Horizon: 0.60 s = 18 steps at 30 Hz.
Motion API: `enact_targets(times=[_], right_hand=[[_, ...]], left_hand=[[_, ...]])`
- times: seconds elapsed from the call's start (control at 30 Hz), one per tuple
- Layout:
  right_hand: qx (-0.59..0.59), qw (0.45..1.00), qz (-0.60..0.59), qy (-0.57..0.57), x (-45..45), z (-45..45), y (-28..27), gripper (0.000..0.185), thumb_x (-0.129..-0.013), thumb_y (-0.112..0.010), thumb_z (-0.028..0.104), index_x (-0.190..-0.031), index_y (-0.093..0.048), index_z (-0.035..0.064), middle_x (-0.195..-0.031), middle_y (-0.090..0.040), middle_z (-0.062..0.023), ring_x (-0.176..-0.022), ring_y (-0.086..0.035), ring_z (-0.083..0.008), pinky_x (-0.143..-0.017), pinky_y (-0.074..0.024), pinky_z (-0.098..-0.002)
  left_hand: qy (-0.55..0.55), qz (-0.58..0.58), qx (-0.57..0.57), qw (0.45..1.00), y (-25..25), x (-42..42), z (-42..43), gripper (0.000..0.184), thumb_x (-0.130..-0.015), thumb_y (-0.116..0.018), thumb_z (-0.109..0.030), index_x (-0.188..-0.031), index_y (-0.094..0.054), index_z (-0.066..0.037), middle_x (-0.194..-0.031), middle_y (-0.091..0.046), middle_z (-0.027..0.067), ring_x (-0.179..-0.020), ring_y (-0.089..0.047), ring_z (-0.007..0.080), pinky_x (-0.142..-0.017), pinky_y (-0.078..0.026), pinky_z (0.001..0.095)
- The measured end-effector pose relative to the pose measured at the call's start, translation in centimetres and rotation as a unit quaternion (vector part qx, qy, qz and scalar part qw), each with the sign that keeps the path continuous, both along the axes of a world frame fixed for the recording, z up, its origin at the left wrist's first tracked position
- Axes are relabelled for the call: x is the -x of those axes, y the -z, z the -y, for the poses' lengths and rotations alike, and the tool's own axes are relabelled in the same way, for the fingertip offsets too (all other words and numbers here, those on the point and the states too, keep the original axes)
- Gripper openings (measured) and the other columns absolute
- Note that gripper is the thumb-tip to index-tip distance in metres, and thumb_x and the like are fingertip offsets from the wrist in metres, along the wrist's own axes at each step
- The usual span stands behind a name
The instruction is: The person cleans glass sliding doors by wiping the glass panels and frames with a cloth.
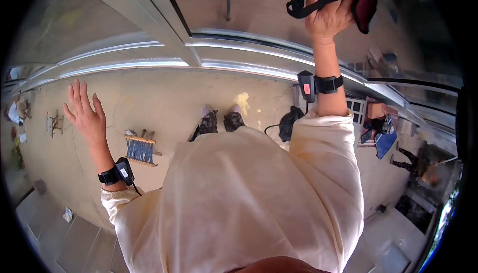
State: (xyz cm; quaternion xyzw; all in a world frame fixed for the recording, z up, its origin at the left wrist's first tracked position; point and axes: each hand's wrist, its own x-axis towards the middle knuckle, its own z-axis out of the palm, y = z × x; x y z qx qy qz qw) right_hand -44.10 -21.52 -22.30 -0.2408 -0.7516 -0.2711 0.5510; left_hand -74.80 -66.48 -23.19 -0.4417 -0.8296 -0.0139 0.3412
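Nearest: pale satin-look shirt (249, 193), sleeves pushed up, both arms stretched out. Blk wrist strap (109, 176) w/ small box unit on L forearm; matching strap w/ box (306, 86) on R, cable hanging off it. L hand (85, 115) is raised out to the side, fingers extended & slightly apart, nothing in it. R hand (331, 16) is up high, fingers gripping the blk & pink cloth item (366, 5); its narrow band crosses the fingers. Cloth is upper R, in front of a framed glass pane (239, 4); can't tell if it touches the glass. Metal frame (194, 54) runs across btwn the hands. Below, dk patterned trousers (205, 124) & light shoes (206, 110) on tan floor (164, 93), w/ a yellowish patch (242, 102) nr the feet. Woven-seat stool (141, 149) on L side of floor, dk bag (290, 123) on R. Further out: small wooden stool (55, 122) far L; blue item (386, 142) & boxes (377, 110) far R; another person (423, 168) beyond, blurry.
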Motion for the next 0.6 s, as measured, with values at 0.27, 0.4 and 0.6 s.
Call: enact_targets(times=[0.27,0.4,0.6], right_hand=[[0.187,0.981,0.051,0.004,-0.7,3.7,19.5,0.067,-0.081,-0.064,0.012,-0.140,-0.034,0.0033,-0.134,-0.037,-0.0329,-0.120,-0.038,-0.0484,-0.098,-0.0309,-0.0544],[0.356,0.934,-0.042,0.009,1.5,7.3,22.0,0.065,-0.087,-0.052,0.002,-0.143,-0.020,-0.0056,-0.146,-0.012,-0.0361,-0.135,-0.018,-0.0501,-0.110,-0.0197,-0.0499],[0.549,0.796,-0.254,0.003,8.6,12.3,23.5,0.074,-0.088,-0.049,0.000,-0.146,-0.003,-0.0048,-0.150,0.001,-0.0310,-0.141,-0.003,-0.0424,-0.114,-0.0086,-0.0426]], left_hand=[[-0.038,0.030,0.036,0.998,1.3,1.1,2.7,0.042,-0.090,-0.055,-0.016,-0.132,-0.048,-0.015,-0.140,-0.046,0.0003,-0.134,-0.038,0.0205,-0.109,-0.020,0.0463],[-0.030,0.041,0.034,0.998,1.7,1.3,3.4,0.042,-0.091,-0.054,-0.017,-0.132,-0.048,-0.014,-0.141,-0.046,0.0011,-0.134,-0.038,0.0209,-0.109,-0.020,0.0465],[-0.022,0.044,0.044,0.998,2.2,1.4,3.5,0.043,-0.093,-0.051,-0.018,-0.135,-0.046,-0.014,-0.142,-0.044,0.0009,-0.135,-0.037,0.0205,-0.110,-0.021,0.0455]])
